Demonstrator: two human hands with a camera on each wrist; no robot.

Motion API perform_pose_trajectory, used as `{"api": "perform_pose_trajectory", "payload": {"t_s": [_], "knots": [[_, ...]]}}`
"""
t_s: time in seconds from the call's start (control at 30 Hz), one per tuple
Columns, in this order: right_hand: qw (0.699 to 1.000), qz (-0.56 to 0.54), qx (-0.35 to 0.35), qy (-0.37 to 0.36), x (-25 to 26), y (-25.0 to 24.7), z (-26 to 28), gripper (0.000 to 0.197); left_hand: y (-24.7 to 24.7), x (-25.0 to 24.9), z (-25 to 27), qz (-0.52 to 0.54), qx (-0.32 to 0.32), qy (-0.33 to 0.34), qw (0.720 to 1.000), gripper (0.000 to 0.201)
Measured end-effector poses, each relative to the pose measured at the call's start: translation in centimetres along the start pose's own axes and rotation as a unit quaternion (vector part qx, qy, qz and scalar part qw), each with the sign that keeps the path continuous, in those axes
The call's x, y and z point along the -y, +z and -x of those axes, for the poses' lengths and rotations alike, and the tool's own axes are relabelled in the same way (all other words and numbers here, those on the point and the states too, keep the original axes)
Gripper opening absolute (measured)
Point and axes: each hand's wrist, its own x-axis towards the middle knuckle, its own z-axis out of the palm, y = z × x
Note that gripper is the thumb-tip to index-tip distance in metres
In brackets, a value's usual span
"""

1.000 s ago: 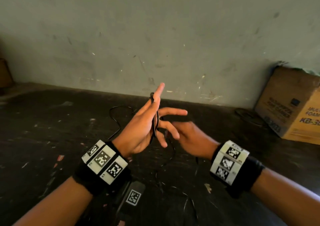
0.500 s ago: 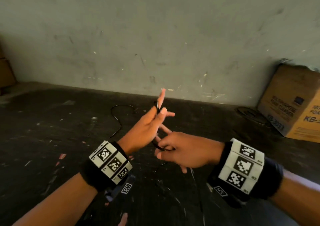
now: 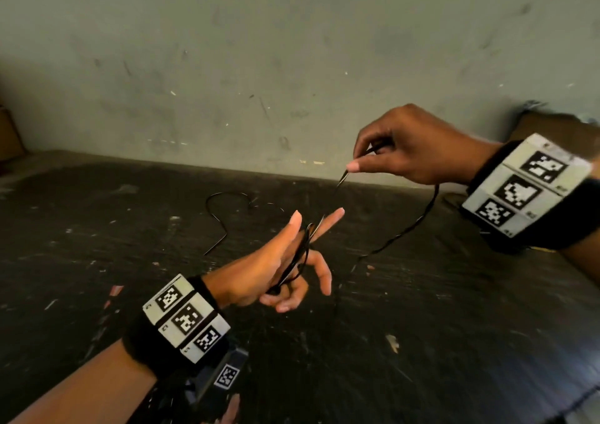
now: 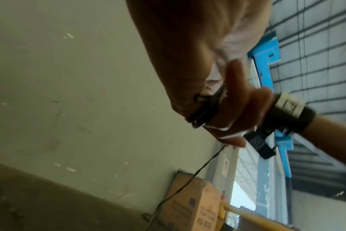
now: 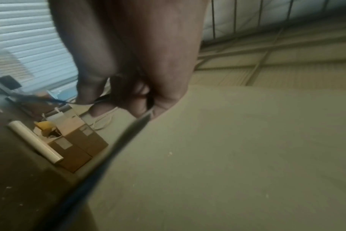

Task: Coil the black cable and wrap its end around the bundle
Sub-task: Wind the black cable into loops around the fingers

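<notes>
Loops of the thin black cable [image 3: 300, 254] are wound around my left hand [image 3: 276, 258], held low at centre. Its thumb and index finger point straight up and away, and its lower fingers curl by the bottom of the loops. In the left wrist view the loops [image 4: 203, 111] cross the edge of that hand [image 4: 188, 54]. My right hand [image 3: 409, 147] is raised at the upper right and pinches the cable between thumb and fingers. One strand runs from it down to the loops, and a slack length [image 3: 402, 232] hangs toward the table. The cable's far end [image 3: 220, 225] lies curled on the table.
The dark, scuffed worktop [image 3: 422, 326] meets a grey-green wall [image 3: 292, 66] at the back. A cardboard box [image 4: 192, 207] stands at the right against the wall, mostly hidden behind my right wrist in the head view. More boxes [image 5: 77, 145] and a pale roll [image 5: 33, 140] lie at the far left.
My right hand has swung from under the left hand up and out to the right, pulling the cable with it. The left hand stays put, with the loops still round it.
</notes>
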Motion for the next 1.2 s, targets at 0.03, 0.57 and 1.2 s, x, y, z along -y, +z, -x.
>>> {"api": "perform_pose_trajectory", "payload": {"t_s": [0.03, 0.57, 1.2], "knots": [[1.000, 0.001, -0.013, -0.004, -0.5, 0.7, 0.0, 0.022, 0.1, -0.4, 0.1, 0.019, 0.018, 0.007, 1.000, 0.079], [0.966, -0.227, 0.098, 0.070, 5.5, 13.7, 2.5, 0.013, -2.0, -4.6, -2.6, 0.156, -0.158, 0.160, 0.962, 0.117], [0.998, 0.060, -0.001, 0.004, -0.9, -1.3, -1.0, 0.022, -0.6, 0.5, 0.2, -0.016, -0.014, 0.040, 0.999, 0.090]]}}
